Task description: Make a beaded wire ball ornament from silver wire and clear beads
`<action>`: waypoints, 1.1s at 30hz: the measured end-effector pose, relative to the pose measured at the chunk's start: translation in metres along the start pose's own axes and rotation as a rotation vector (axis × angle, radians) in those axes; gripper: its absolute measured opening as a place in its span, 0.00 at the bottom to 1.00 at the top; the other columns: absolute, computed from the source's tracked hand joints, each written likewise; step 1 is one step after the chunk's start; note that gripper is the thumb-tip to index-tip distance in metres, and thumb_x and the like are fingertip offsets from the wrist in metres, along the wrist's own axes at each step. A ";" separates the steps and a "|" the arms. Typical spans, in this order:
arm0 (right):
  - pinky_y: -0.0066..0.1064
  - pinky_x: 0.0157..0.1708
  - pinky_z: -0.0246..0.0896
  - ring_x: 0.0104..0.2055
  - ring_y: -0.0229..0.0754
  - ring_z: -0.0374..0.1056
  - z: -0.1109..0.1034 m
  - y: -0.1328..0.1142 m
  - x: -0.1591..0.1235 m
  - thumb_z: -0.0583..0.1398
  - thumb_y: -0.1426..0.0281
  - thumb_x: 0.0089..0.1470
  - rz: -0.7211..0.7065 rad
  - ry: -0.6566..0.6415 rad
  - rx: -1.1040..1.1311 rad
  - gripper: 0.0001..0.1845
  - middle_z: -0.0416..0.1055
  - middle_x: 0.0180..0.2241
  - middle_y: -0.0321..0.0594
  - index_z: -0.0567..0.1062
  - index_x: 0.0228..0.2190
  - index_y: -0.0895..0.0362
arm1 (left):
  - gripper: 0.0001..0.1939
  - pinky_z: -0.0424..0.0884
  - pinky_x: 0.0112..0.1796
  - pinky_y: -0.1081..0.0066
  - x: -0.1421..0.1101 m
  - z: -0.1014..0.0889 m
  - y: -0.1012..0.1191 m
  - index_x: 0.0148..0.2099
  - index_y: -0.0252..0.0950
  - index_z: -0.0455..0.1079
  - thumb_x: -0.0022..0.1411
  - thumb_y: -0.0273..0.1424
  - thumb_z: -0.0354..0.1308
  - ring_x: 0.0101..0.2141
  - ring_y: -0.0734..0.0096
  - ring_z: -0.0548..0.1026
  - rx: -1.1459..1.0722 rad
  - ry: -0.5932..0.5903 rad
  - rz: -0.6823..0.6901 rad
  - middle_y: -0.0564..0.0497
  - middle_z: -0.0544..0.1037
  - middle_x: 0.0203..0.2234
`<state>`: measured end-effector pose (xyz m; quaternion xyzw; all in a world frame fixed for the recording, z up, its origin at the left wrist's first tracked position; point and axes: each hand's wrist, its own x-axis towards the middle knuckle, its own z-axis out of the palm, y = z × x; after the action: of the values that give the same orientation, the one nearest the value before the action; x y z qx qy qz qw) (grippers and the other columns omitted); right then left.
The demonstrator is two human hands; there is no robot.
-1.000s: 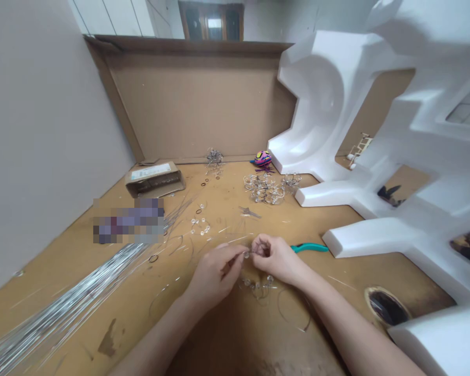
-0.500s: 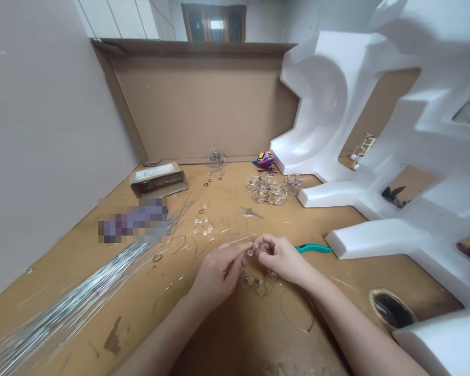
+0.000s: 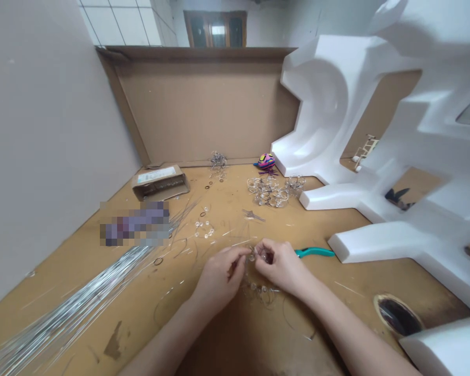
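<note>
My left hand (image 3: 221, 272) and my right hand (image 3: 279, 263) meet low in the middle of the view, their fingertips pinching a short length of thin wire strung with clear beads (image 3: 254, 257). More of this beaded wire (image 3: 259, 292) hangs below my hands, partly hidden by them. Just beyond my right hand lies a pair of teal-handled pliers (image 3: 314, 253), not touching it. A small ring of clear beads (image 3: 203, 228) sits on the board to the left, beyond my left hand.
A long bundle of silver wires (image 3: 70, 308) lies at the left, near a blurred patch (image 3: 135, 223) and a cardboard box (image 3: 160, 183). Beaded wire clusters (image 3: 268, 190) and a colourful toy (image 3: 266, 162) lie beyond. White foam (image 3: 337, 104) stands at the right.
The whole view has shifted slightly right and down. My hands stay together and keep pinching the beaded wire, with small finger movements.
</note>
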<state>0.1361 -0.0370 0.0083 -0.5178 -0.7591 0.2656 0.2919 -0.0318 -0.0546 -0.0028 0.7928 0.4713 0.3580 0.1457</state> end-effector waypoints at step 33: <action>0.23 0.21 0.51 0.19 0.32 0.57 -0.003 0.003 -0.001 0.53 0.71 0.49 0.011 -0.166 0.270 0.07 0.62 0.18 0.28 0.67 0.33 0.56 | 0.10 0.64 0.34 0.72 0.001 -0.004 -0.001 0.39 0.38 0.68 0.61 0.27 0.45 0.32 0.71 0.70 -0.044 -0.072 0.033 0.51 0.75 0.30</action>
<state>0.1405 -0.0369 0.0077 -0.4544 -0.7351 0.4088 0.2934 -0.0350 -0.0541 -0.0003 0.8093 0.4447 0.3419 0.1741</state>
